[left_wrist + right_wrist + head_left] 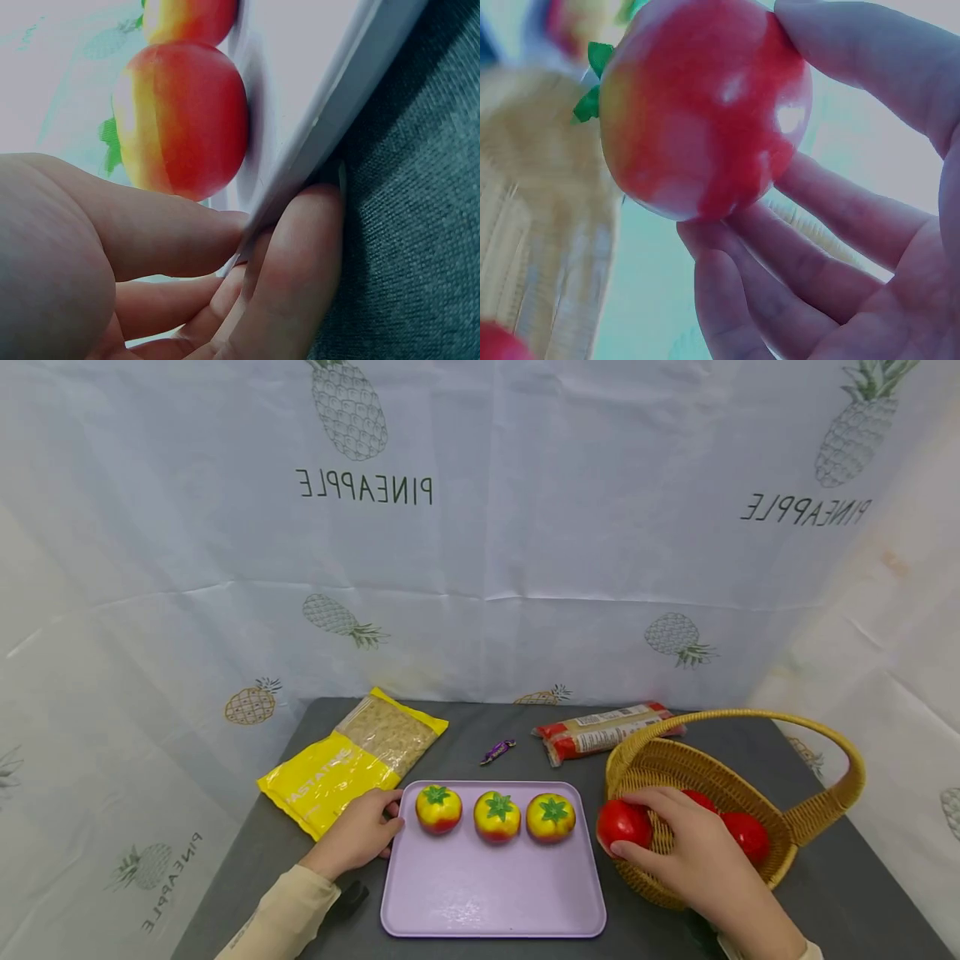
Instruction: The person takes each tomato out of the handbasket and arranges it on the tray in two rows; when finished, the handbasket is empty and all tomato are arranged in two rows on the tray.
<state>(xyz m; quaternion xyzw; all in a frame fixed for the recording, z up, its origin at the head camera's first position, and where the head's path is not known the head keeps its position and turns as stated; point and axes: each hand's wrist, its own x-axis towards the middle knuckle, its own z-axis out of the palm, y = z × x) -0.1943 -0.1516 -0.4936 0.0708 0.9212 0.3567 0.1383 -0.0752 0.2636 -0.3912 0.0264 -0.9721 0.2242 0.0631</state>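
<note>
On the dark table lies a lilac tray (491,897), with three yellow-and-red toy tomatoes in a row along its far half: left (438,810), middle (497,817) and right (551,818). My left hand (358,832) pinches the tray's left edge; the left wrist view shows its thumb above the rim and fingers below. My right hand (693,852) holds a red toy tomato (705,112) between thumb and fingertips, over the left side of a wicker basket (780,868). Inside the basket are more red tomatoes (746,837), partly hidden by my right hand.
A yellow pasta bag (330,781) lies left of the tray, partly beside my left forearm. Behind the tray is a small purple-wrapped candy (497,752). A red-and-clear packet (600,732) lies at the back right, near the basket's tall arched handle (843,760). Pineapple-print cloth (487,543) hangs behind.
</note>
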